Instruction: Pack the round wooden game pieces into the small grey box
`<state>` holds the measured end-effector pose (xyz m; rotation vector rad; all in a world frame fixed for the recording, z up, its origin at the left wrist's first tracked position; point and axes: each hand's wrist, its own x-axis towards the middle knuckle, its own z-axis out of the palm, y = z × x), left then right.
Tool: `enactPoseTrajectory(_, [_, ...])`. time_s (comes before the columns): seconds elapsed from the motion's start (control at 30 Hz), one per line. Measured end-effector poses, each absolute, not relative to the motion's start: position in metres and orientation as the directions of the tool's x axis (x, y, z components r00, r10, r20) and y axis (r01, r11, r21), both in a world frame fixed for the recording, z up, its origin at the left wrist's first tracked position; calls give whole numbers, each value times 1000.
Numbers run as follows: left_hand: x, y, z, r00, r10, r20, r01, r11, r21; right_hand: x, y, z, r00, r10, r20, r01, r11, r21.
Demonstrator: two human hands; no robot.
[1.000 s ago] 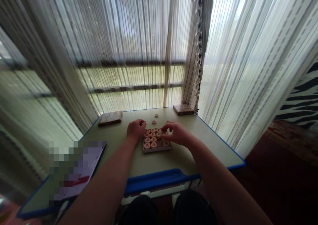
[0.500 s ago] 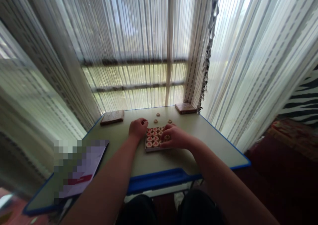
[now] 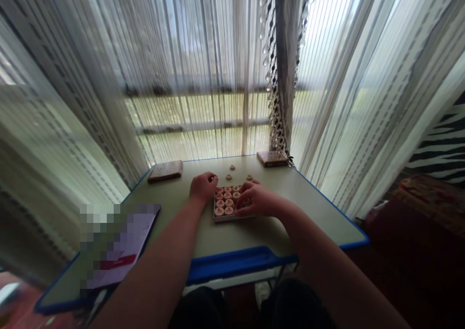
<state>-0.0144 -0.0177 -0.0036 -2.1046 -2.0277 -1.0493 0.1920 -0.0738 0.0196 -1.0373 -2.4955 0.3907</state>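
Note:
A shallow box [image 3: 224,218] of round Chinese chess pieces [image 3: 228,203] sits mid-table, the pieces in rows. Red characters mark the left columns; darker ones appear farther right. My right hand [image 3: 259,199] lies over the box's right side, fingers bent down around a piece among the others, hiding part of the rows. Just off the box's far left corner, my left hand [image 3: 203,187] is closed, thumb and forefinger pinched; whatever is between them is too small to make out. Beyond the box lie three loose pieces, one of them a pale disc [image 3: 228,177].
A flat wooden case [image 3: 165,171] rests at the back left, another brown case [image 3: 272,158] at the back right. A tablet-like flat thing [image 3: 123,251], partly blurred out, lies at the left. Blue edging [image 3: 232,265] borders the table; sheer curtains [image 3: 203,77] hang behind.
The view has shifted slightly, and the beaded curtain edge looks different at the right. Both hands keep nearly the same places at the box.

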Motion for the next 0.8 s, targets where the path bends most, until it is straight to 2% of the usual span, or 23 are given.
enactPoseTrajectory(0.23, [-15,-16,-6,-68,861,504,897,-169,409,191,-71,22,-647,701,301,585,709,-393])
enactPoseTrajectory(0.5, [-14,-18,-3,-77,873,482,900,-147,410,189,-77,28,-698,676,237,581,727,-366])
enactPoseTrajectory(0.7, [-14,-18,-3,-80,879,471,897,-143,418,187,-74,27,-662,712,235,581,685,-440])
enactPoseTrajectory(0.8, [-14,-19,-1,-89,880,466,896,-133,423,188,-60,16,-523,783,339,600,620,-506])
